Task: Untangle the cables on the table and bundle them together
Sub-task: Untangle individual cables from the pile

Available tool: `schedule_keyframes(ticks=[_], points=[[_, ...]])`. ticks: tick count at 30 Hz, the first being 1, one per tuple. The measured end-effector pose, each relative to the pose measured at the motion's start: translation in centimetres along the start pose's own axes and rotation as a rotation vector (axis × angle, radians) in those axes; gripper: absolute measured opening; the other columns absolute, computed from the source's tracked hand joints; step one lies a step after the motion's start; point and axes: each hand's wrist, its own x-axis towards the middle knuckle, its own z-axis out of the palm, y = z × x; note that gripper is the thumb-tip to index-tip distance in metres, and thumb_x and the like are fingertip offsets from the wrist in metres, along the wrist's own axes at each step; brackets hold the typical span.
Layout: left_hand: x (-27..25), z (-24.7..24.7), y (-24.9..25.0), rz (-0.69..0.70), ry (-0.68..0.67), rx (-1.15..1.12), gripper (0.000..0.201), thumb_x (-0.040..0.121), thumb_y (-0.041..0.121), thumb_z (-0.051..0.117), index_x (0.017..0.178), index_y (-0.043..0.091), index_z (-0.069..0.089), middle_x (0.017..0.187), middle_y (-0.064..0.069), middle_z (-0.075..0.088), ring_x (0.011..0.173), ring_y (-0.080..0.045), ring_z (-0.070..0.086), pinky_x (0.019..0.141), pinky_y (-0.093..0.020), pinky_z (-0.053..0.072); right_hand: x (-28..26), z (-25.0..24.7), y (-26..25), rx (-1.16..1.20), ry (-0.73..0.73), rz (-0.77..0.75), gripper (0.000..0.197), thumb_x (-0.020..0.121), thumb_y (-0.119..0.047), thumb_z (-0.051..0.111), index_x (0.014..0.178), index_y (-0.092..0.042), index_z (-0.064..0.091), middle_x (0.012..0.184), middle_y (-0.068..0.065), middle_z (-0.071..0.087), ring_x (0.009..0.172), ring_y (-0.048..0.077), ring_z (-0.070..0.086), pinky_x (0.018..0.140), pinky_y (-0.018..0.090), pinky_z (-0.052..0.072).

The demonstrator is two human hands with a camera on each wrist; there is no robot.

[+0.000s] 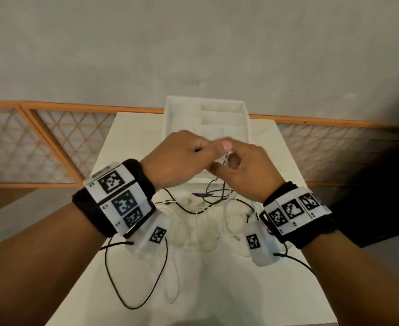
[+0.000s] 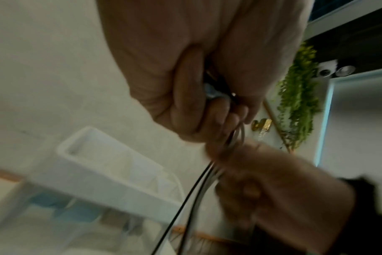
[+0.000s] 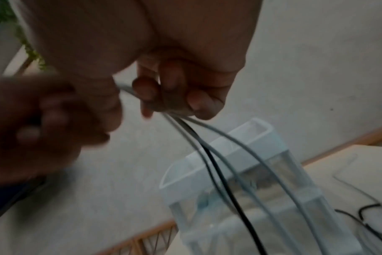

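I hold my left hand and right hand together above the white surface, both pinched on the gathered ends of the cables, which I lift so the strands hang free and their crossings show. In the left wrist view my fingers curl round the strands; in the right wrist view a black strand and several pale ones drop from my fingertips toward the tangle lying on the surface beneath my wrists. Raising the ends lets gravity do part of the sorting, I judge, and keeps the bundle point in one place. The white organizer tray stands just behind my hands, so pulling forward is cramped. Open surface lies toward me, where a black loop and a white loop trail near the left edge and could slip off.
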Motion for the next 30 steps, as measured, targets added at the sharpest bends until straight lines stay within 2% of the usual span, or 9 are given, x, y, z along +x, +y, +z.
schedule_keyframes(ticks=[5, 8, 12, 14, 19, 22, 24, 27, 30], points=[[-1.6, -3.1, 2.0, 0.14, 0.295, -0.333, 0.063, 0.099, 0.034, 0.055, 0.053, -0.005, 0.037, 0.052, -0.021, 0.031, 0.042, -0.018, 0.025, 0.044, -0.009, 0.035, 0.5, 0.0, 6.5, -0.226, -0.273, 0.492, 0.033, 0.089, -0.042, 0.067, 0.072, -0.013, 0.069, 0.056, -0.001, 0.065, 0.048, 0.012, 0.057, 0.051, 0.022, 0.043], [-2.5, -4.4, -0.8, -0.002, 0.254, -0.239, 0.066, 0.097, 0.049, 0.05, 0.059, -0.004, 0.04, 0.052, -0.004, 0.036, 0.043, -0.013, 0.029, 0.04, -0.011, 0.028, 1.1, -2.7, 9.1, -0.273, 0.057, 0.633, 0.046, 0.09, -0.051, 0.062, 0.069, -0.01, 0.069, 0.063, 0.007, 0.069, 0.062, 0.025, 0.066, 0.057, 0.029, 0.051], [-4.0, -2.7, -7.3, -0.189, -0.012, 0.176, 0.059, 0.097, 0.056, 0.038, 0.071, 0.004, 0.048, 0.06, 0.003, 0.041, 0.053, -0.015, 0.036, 0.05, -0.022, 0.032, 3.0, -6.8, 7.9, -0.051, 0.752, 0.264, 0.018, 0.089, -0.036, 0.063, 0.079, -0.021, 0.065, 0.072, -0.004, 0.068, 0.062, 0.009, 0.063, 0.06, 0.024, 0.048], [-4.7, -1.1, -9.7, -0.232, -0.056, 0.278, 0.054, 0.1, 0.052, 0.036, 0.074, 0.007, 0.051, 0.061, 0.003, 0.046, 0.053, -0.012, 0.042, 0.051, -0.021, 0.033, 3.1, -7.4, 7.7, 0.038, 0.84, 0.107, 0.016, 0.086, -0.018, 0.064, 0.086, -0.034, 0.06, 0.086, -0.008, 0.071, 0.071, 0.007, 0.067, 0.065, 0.02, 0.053], [-5.3, 1.8, -12.2, -0.358, 0.059, 0.181, 0.049, 0.102, 0.047, 0.04, 0.075, 0.01, 0.056, 0.063, 0.0, 0.059, 0.058, -0.019, 0.055, 0.059, -0.028, 0.046, -0.4, -3.8, 11.9, -0.355, 0.123, 0.47, 0.069, 0.088, -0.02, 0.069, 0.147, -0.033, 0.038, 0.125, 0.005, 0.065, 0.113, 0.028, 0.061, 0.097, 0.03, 0.045], [-5.2, 2.2, -12.0, -0.328, 0.043, 0.241, 0.051, 0.101, 0.05, 0.037, 0.076, 0.01, 0.055, 0.065, -0.002, 0.058, 0.061, -0.02, 0.051, 0.063, -0.033, 0.042, -2.4, -0.7, 9.3, -0.188, 0.003, 0.417, 0.081, 0.085, -0.022, 0.073, 0.15, -0.042, 0.029, 0.104, -0.003, 0.071, 0.094, 0.017, 0.067, 0.099, 0.036, 0.049], [-4.9, 2.4, -10.7, -0.236, -0.023, 0.244, 0.049, 0.101, 0.051, 0.038, 0.07, 0.015, 0.05, 0.065, -0.001, 0.055, 0.063, -0.019, 0.048, 0.065, -0.033, 0.04, -3.4, 1.9, 6.1, -0.049, -0.073, 0.266, 0.087, 0.082, -0.024, 0.077, 0.148, -0.05, 0.026, 0.08, -0.005, 0.072, 0.073, 0.003, 0.066, 0.088, 0.024, 0.052], [-4.8, 2.3, -8.3, -0.102, -0.164, 0.218, 0.044, 0.095, 0.056, 0.045, 0.069, 0.021, 0.051, 0.061, 0.007, 0.049, 0.057, -0.008, 0.044, 0.06, -0.022, 0.037, -3.8, 5.0, 3.5, -0.064, -0.262, 0.196, 0.058, 0.085, -0.03, 0.073, 0.135, -0.045, 0.047, 0.07, 0.002, 0.07, 0.059, 0.009, 0.064, 0.065, 0.016, 0.053], [-5.1, 1.8, -8.3, -0.111, -0.236, 0.323, 0.048, 0.096, 0.056, 0.047, 0.069, 0.017, 0.048, 0.058, 0.008, 0.045, 0.055, -0.007, 0.043, 0.057, -0.022, 0.034, -2.8, 5.2, 4.7, -0.056, -0.049, 0.288, 0.008, 0.088, -0.019, 0.063, 0.093, -0.022, 0.069, 0.075, 0.0, 0.072, 0.061, 0.018, 0.068, 0.065, 0.035, 0.058]])
